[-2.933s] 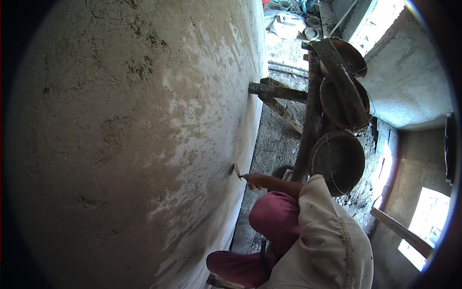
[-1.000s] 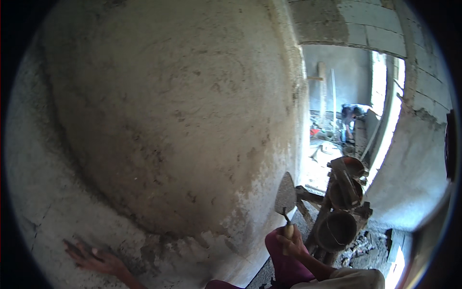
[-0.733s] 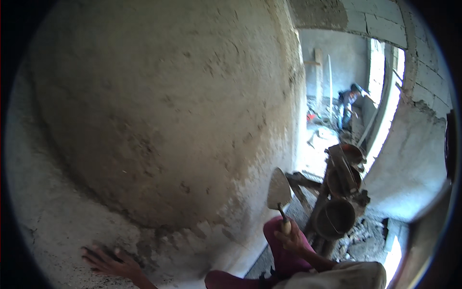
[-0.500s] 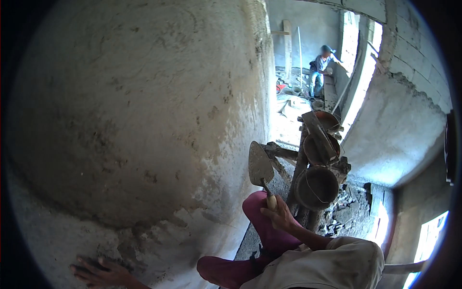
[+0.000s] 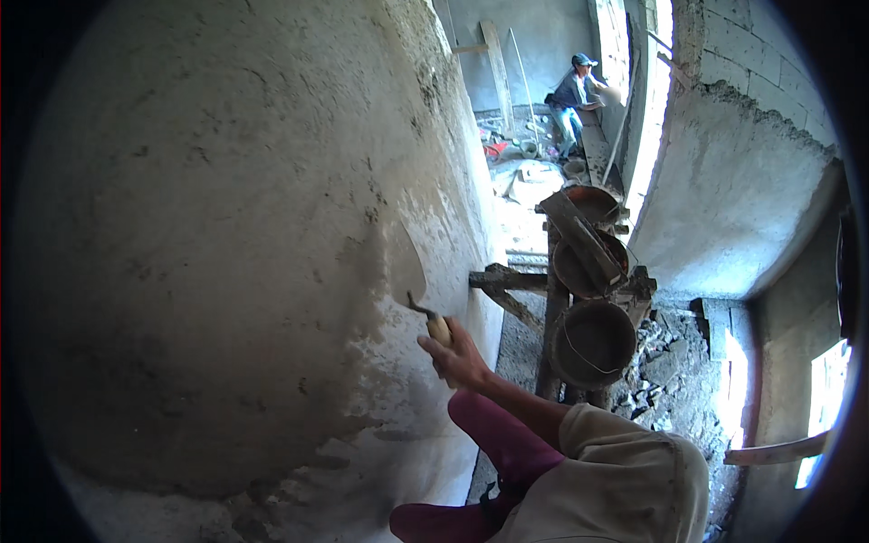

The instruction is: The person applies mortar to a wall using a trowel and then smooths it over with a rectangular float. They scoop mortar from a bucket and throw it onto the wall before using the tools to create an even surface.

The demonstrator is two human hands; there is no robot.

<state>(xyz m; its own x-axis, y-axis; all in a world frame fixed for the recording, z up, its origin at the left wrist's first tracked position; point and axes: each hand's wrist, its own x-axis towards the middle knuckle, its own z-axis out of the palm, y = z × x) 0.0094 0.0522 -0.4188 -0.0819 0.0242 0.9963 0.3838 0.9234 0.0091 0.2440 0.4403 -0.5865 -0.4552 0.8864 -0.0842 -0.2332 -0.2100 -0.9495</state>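
My right hand (image 5: pixel 460 358) is wrapped round the pale wooden handle of a trowel (image 5: pixel 407 262). Its pointed blade lies at the wall (image 5: pixel 226 217), over the border between dark wet plaster and a paler, patchy strip; whether it presses flat cannot be made out. My left hand is out of view. To the right of my right arm stand mortar-stained buckets (image 5: pixel 593 346) in a row on a wooden scaffold (image 5: pixel 550 312). Across the farther two buckets rests a long wooden board (image 5: pixel 584 242).
Beyond the wall's edge a co-worker (image 5: pixel 572 95) in a cap leans at a window opening. Rubble (image 5: pixel 665 366) covers ground right of the scaffold. A half-plastered block wall (image 5: pixel 733 190) rises at the right. A wooden bar (image 5: pixel 778 450) juts out at lower right.
My right hand has brought the trowel up and left, from above my knee to the wall. My left hand, earlier spread on the wall at lower left, has gone from view.
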